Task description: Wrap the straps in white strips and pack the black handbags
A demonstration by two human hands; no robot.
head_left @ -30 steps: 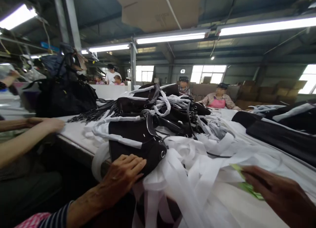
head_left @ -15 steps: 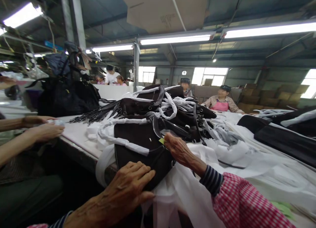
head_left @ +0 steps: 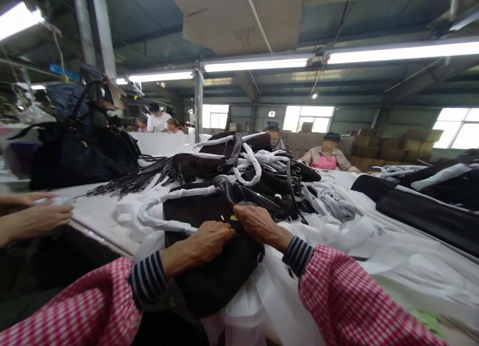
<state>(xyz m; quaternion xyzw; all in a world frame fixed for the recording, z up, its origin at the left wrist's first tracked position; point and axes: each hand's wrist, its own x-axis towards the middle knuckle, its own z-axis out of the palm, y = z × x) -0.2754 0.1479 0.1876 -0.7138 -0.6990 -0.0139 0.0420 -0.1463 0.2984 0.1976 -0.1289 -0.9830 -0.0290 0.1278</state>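
A dark brown handbag [head_left: 217, 283] lies at the table's front edge, one handle wrapped in white padding [head_left: 149, 213]. My left hand [head_left: 204, 243] is closed at the upper edge of the bag, its fingers curled on the dark material. Just to its right, my right hand [head_left: 258, 225] pinches at the same edge. By its fingertips shows a small yellow-green slip [head_left: 234, 217]. The fingers partly hide what they grip. White wrapping sheets [head_left: 282, 296] hang under and beside the bag.
Behind the bag are piled more dark bags [head_left: 258, 183] and loose straps [head_left: 130, 176]. Black bags [head_left: 82, 154] stand at left. A co-worker's hands [head_left: 45, 218] handle something clear at the left edge. More dark pieces [head_left: 426, 211] lie at right. Another co-worker [head_left: 327, 154] sits across the table.
My left hand has moved up and right from the bag's front, its spread fingers now closed near my right hand. The bag's front bulges more toward me. The view has shifted slightly right.
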